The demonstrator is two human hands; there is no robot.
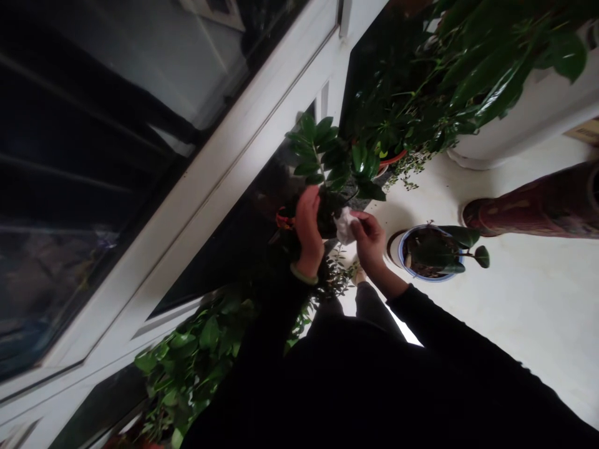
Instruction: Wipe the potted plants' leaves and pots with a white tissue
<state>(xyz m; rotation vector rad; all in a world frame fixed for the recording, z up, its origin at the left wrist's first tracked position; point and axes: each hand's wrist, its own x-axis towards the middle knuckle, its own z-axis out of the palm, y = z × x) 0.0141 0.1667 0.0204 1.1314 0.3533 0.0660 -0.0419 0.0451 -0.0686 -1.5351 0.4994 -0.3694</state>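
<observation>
Pinching the bunched tissue (345,227) in your right hand (371,242), just beside the plant (333,157); your left hand (309,224), fingers together, sits by its leaves (309,128), probably steadying them; can't tell if gripping.

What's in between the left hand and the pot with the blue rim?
In the head view, a crumpled white wad and the right hand pinching it are between the left hand and the blue-rimmed pot.
</observation>
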